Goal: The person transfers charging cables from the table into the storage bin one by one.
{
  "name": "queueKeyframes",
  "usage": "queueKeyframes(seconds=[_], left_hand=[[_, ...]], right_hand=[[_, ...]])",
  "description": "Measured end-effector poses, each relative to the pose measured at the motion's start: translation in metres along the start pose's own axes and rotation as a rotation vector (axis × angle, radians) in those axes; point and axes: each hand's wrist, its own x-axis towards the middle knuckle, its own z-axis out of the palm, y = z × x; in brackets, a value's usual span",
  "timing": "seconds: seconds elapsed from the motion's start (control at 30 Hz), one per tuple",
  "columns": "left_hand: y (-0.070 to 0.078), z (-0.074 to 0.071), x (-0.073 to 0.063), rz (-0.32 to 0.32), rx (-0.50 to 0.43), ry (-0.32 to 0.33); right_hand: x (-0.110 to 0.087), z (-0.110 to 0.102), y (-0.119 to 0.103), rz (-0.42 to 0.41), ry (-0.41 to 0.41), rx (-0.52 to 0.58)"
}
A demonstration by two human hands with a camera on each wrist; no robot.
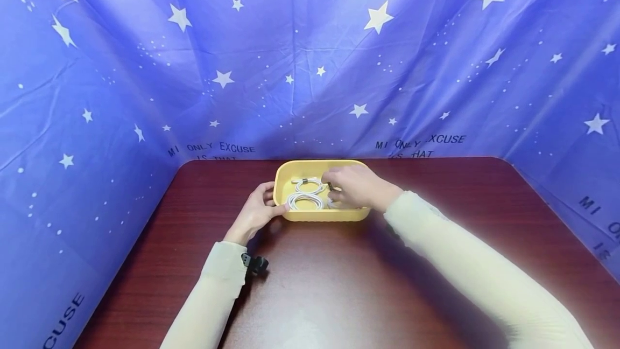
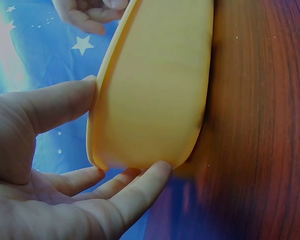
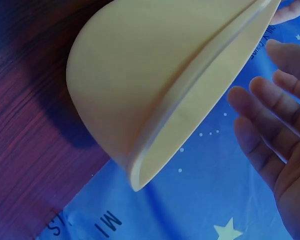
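A yellow bin (image 1: 325, 215) stands near the table's far edge. My left hand (image 1: 255, 210) holds its left end, thumb at the front rim and fingers around the end wall; the left wrist view shows this grip on the bin (image 2: 155, 90). Inside lie two coiled white cables, a front coil (image 1: 305, 201) and a back coil (image 1: 310, 185) with a dark tie. My right hand (image 1: 356, 186) reaches over the bin's right half, where a small dark piece and some white show beside the fingers. In the right wrist view, this hand (image 3: 285, 130) has loosely extended fingers with nothing between them.
The bin sits on a dark red wooden table (image 1: 310, 279). A blue curtain with white stars (image 1: 300, 42) hangs behind the table and along both sides. A small black device (image 1: 255, 264) is strapped at the left wrist.
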Motion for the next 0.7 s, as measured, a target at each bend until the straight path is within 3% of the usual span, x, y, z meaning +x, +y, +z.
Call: queueKeyframes(seconds=[0.33,0.7], left_hand=[[0.002,-0.004,0.000,-0.003,0.018,0.002],[-0.001,-0.007,0.000,-0.014,0.046,0.025]], right_hand=[[-0.011,-0.002,0.004,0.076,0.019,0.001],[-0.024,-0.002,0.006,0.100,0.033,0.011]])
